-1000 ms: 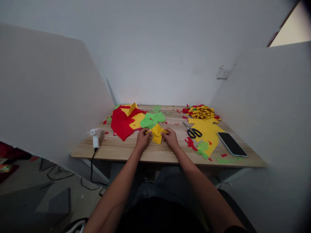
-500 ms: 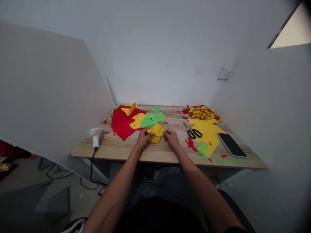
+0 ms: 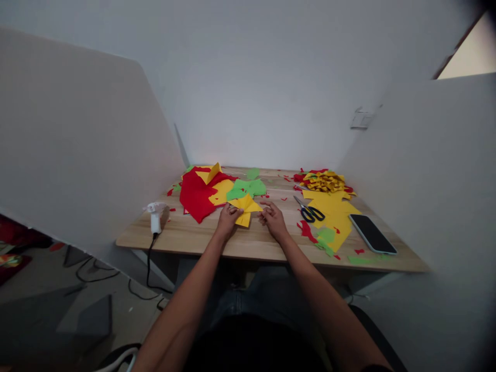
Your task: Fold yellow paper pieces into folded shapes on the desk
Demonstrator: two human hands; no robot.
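Observation:
My left hand (image 3: 228, 219) pinches a piece of folded yellow paper (image 3: 248, 204) between thumb and fingers, above the front middle of the table. Creases fan out across its upper part, and a flatter yellow part hangs below. My right hand (image 3: 273, 219) is at the paper's pointed right corner, its index finger and thumb apart; whether it still touches the corner is hard to see. Just behind the yellow paper lies a crumpled green sheet (image 3: 253, 187).
Red paper (image 3: 196, 199) and yellow sheets lie at left, near a white corded tool (image 3: 155, 219). At right are scissors (image 3: 310, 213), yellow sheets (image 3: 333, 206), a pile of folded yellow pieces (image 3: 325, 182), scraps and a phone (image 3: 372, 235). White partitions flank the wooden table (image 3: 267, 249).
My right hand's fingers have loosened from the yellow paper's right corner and spread apart. My left hand keeps hold, and the paper has fanned wider. The whole view has shifted slightly.

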